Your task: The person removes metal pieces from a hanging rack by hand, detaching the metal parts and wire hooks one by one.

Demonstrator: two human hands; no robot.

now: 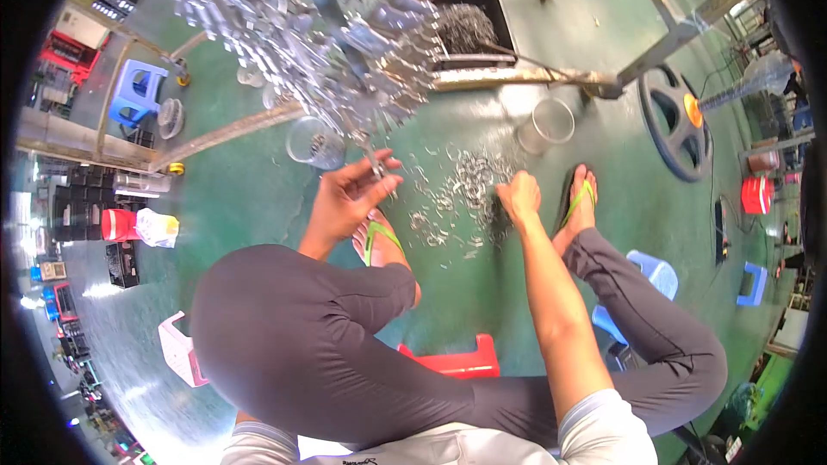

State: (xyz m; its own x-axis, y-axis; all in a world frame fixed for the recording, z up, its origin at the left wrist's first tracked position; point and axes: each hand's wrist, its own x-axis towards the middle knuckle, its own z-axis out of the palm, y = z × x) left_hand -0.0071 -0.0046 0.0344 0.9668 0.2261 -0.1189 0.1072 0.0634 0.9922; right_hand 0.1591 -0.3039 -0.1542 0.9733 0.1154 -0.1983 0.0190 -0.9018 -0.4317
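A dense bunch of shiny metal parts [336, 34] hangs at the top of the view. At its lower tip, my left hand [345, 207] pinches a small metal part [376, 164] between thumb and fingers. My right hand [519, 198] is closed, knuckles up, beside a scattered pile of small curved metal pieces [472, 181] on the green floor. What my right fingers hold, if anything, is hidden. A clear plastic cup [546, 126] stands beyond my right hand. Behind my left hand is another clear container [315, 145] with metal pieces inside.
A black tray [504, 13] of fine metal pieces lies at the back, near a metal frame [517, 77] on casters. A black wheel [676, 125] stands at right. A red stool [457, 360] is below me; blue stools [136, 90] stand around.
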